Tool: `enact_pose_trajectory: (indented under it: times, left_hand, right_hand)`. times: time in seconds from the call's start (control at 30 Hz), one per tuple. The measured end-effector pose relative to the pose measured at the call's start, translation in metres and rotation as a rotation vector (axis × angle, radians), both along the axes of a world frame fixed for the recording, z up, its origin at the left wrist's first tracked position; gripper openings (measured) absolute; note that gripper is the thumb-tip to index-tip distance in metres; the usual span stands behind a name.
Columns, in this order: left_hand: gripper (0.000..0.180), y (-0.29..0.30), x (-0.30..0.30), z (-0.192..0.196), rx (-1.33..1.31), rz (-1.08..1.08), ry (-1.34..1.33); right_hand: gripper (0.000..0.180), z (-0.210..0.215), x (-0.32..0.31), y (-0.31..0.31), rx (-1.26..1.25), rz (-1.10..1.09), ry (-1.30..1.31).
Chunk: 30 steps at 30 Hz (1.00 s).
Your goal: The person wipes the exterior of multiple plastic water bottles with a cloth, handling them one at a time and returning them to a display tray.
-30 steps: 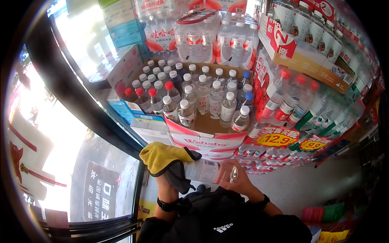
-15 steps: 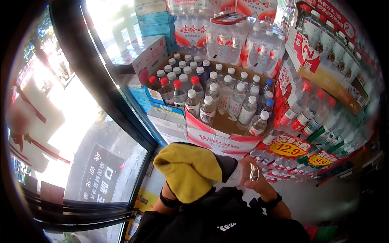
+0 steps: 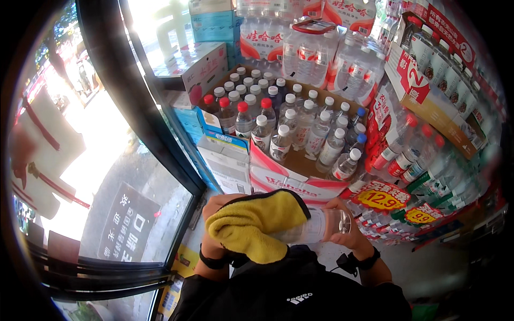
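Note:
My right hand [image 3: 347,230] is closed around the base end of a clear plastic bottle [image 3: 315,226], which lies sideways in front of my chest. A yellow cloth with a dark edge [image 3: 251,216] drapes over the bottle's other end and hides its cap. Under and behind that cloth, my left hand [image 3: 212,213] is closed on it; most of its fingers are covered. Just beyond both hands stands an open carton [image 3: 297,181] holding many upright bottles [image 3: 281,144] with white, red and blue caps.
Shrink-wrapped bottle packs [image 3: 308,51] are piled behind the carton. More bottles and a tilted cardboard tray [image 3: 428,96] line the right side. To the left are stacked boxes [image 3: 206,67] and a dark-framed glass door [image 3: 155,139], with a mat [image 3: 128,222] on the ground outside.
The cloth has shifted toward my left hand's end, uncovering more of the bottle. My left hand has come up into view beside it. The view has turned slightly.

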State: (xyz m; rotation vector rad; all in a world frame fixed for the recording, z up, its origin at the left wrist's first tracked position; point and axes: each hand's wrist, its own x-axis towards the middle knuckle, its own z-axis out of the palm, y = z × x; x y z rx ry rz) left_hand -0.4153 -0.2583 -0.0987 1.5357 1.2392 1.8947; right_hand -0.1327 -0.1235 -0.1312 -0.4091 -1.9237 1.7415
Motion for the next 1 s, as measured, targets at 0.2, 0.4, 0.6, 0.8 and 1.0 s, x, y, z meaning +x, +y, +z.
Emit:
enact_pose_trajectory:
  times: [0.2, 0.4, 0.6, 0.8, 1.0]
  left_hand:
    - [0.034, -0.014, 0.018, -0.016, 0.02, -0.021, -0.186]
    - [0.036, 0.031, 0.019, -0.039, -0.02, 0.003, -0.335]
    - [0.037, 0.043, 0.043, -0.049, -0.068, -0.138, -0.357]
    - [0.038, 0.034, 0.03, -0.049, -0.056, -0.059, -0.477]
    - [0.04, 0.035, 0.028, -0.053, -0.041, -0.054, -0.465]
  right_hand:
    - [0.079, -0.004, -0.01, -0.02, -0.364, 0.045, 0.059]
    - [0.084, -0.001, -0.041, -0.023, 1.092, -0.447, 0.253]
    - [0.086, 0.004, -0.039, -0.026, 0.919, -0.412, 0.141]
    - [0.085, -0.004, -0.023, -0.016, 0.136, -0.16, 0.087]
    - [0.087, -0.027, -0.016, -0.023, 0.267, -0.237, 0.059]
